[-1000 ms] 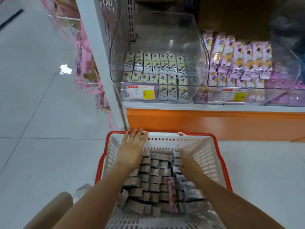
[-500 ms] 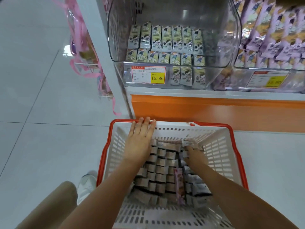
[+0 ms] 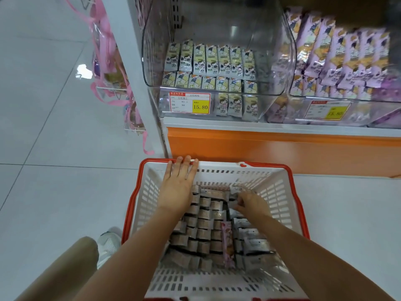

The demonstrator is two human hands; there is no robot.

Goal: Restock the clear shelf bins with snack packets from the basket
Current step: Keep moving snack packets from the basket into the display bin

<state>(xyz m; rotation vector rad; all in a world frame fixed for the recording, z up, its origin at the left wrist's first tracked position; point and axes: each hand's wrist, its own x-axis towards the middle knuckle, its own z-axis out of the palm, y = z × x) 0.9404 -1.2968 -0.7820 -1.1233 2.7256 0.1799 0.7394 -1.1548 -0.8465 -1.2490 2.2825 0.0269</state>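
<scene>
**Snack packets [image 3: 206, 224] fill the basket [image 3: 280, 192], both hands in among them**

Grey packets lie in rows in the red-rimmed white basket, which stands on the floor [image 3: 54, 192] just in front of the orange shelf base [image 3: 282, 151]. The left hand [image 3: 180, 185] lies flat over their left side, fingers [image 3: 187, 165] straight, tips touching the far rim. The right hand [image 3: 249, 202] reaches into the far right corner, its fingers curled round a few packets. Above, the left clear bin [image 3: 217, 22] holds pale green packets [image 3: 211, 59] behind a 15.80 price tag [image 3: 189, 103].
</scene>
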